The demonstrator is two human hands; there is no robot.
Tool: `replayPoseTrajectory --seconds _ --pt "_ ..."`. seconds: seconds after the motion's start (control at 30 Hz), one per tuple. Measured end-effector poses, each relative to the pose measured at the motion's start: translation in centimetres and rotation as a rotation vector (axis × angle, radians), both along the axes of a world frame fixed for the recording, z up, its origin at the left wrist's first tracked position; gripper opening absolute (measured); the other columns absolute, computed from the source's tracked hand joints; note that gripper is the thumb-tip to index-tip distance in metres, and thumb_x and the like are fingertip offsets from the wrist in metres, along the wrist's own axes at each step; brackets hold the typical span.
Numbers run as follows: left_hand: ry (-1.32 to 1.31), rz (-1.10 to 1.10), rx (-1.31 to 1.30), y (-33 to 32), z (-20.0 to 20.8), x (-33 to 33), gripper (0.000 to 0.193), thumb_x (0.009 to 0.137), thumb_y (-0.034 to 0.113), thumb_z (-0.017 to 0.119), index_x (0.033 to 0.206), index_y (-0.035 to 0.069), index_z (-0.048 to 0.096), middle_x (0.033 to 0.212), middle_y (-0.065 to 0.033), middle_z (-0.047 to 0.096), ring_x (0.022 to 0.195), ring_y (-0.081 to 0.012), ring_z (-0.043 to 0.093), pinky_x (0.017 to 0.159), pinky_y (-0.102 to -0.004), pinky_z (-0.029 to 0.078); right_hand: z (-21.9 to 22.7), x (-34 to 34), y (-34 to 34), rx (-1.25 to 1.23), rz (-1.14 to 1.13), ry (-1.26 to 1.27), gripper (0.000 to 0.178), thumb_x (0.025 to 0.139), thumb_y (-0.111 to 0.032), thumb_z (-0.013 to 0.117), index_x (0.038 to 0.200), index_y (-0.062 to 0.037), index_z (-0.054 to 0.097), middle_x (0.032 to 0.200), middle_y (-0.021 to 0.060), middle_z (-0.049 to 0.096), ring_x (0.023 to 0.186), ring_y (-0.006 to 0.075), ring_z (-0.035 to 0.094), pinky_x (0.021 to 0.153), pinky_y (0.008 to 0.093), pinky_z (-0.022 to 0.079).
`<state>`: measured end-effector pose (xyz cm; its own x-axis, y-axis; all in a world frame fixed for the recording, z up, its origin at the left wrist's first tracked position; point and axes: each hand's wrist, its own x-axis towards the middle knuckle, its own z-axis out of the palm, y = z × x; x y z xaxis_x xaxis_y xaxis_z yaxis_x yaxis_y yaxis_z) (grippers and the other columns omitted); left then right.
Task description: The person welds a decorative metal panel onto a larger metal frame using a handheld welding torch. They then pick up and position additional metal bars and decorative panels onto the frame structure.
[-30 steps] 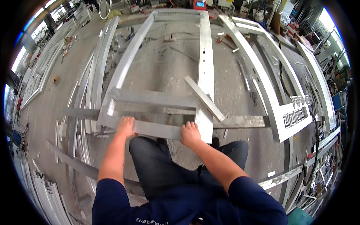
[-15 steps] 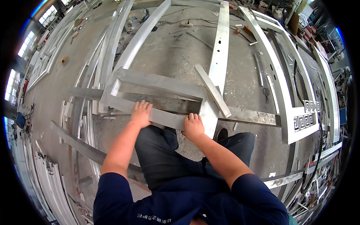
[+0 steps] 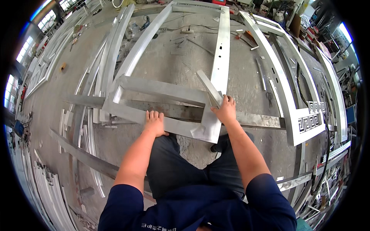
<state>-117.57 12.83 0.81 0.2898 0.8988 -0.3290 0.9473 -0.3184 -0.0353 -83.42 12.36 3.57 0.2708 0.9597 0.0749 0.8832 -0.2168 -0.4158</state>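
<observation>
In front of me a large silver metal frame (image 3: 221, 50) rests on a grey crossbeam (image 3: 256, 120). Its near end is a narrow rectangle between two rails. My left hand (image 3: 155, 124) curls its fingers over the near rail (image 3: 177, 126), thumb at the lower side. A short silver metal bar (image 3: 207, 84) lies slantwise across the frame's right upright, close to the near corner. My right hand (image 3: 226, 109) is closed around the near end of this bar, which its fingers cover.
To the right stands another silver frame (image 3: 279, 77) with a black key-pattern panel (image 3: 309, 123). Long metal profiles (image 3: 110, 57) lie at the left. On the floor are a power drill (image 3: 145, 22), a power strip (image 3: 187, 31), scissors (image 3: 269, 98) and loose offcuts. A lower beam (image 3: 86, 154) crosses near my legs.
My right hand has left the near rail and moved right and away from me, onto the short bar. My left hand has slid slightly right along the rail.
</observation>
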Motion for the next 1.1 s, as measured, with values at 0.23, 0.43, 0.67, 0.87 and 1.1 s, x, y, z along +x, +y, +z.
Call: replayPoseTrajectory --seconds 0.23,0.43,0.67,0.87,1.1 --pt "-0.177 -0.08 0.098 -0.8 -1.0 1.8 0.09 0.054 0.048 0.093 0.121 0.003 0.053 0.122 -0.0163 0.054 0.128 -0.0354 0.044 0.123 -0.0515 0.018 -1.8 0.8 3.4 -0.173 -0.051 -0.012 0.092 0.072 -0.038 0.085 0.143 0.0021 0.042 0.138 0.0249 0.05 0.127 0.043 0.049 0.107 0.0468 0.044" --pt "-0.245 -0.082 0.107 -1.2 -1.5 1.5 0.088 0.055 0.044 0.092 0.122 0.003 0.052 0.124 -0.0161 0.052 0.127 -0.034 0.044 0.123 -0.0528 0.019 -2.1 1.6 3.1 -0.16 -0.076 -0.034 0.074 0.075 -0.036 0.084 0.13 0.0029 0.053 0.132 0.0245 0.053 0.124 0.0427 0.052 0.103 0.0471 0.048" --pt "-0.215 -0.118 0.035 -0.8 -0.2 1.4 0.099 0.065 0.071 0.075 0.132 0.003 0.051 0.13 -0.0166 0.051 0.134 -0.0342 0.039 0.124 -0.0522 0.012 -0.8 2.7 4.6 -0.288 -0.037 -0.093 0.057 0.067 -0.035 0.085 0.105 0.003 0.066 0.107 0.0241 0.067 0.098 0.0402 0.067 0.089 0.045 0.055" --pt "-0.282 -0.05 0.001 -0.9 -0.6 1.3 0.098 0.081 0.084 0.048 0.137 0.004 0.053 0.137 -0.0157 0.05 0.138 -0.031 0.037 0.124 -0.0512 0.01 0.7 1.7 4.0 -0.396 -0.004 -0.101 0.054 0.062 -0.031 0.082 0.103 0.002 0.071 0.101 0.0217 0.072 0.097 0.0364 0.07 0.087 0.0434 0.056" --pt "-0.311 -0.041 0.072 -1.1 -1.0 1.5 0.091 0.087 0.081 0.043 0.135 0.005 0.055 0.137 -0.0142 0.051 0.135 -0.03 0.04 0.124 -0.0511 0.011 1.7 1.4 1.9 -0.288 -0.057 0.012 0.047 0.065 -0.027 0.08 0.103 -0.0002 0.072 0.093 0.0208 0.073 0.088 0.0358 0.071 0.081 0.043 0.056"
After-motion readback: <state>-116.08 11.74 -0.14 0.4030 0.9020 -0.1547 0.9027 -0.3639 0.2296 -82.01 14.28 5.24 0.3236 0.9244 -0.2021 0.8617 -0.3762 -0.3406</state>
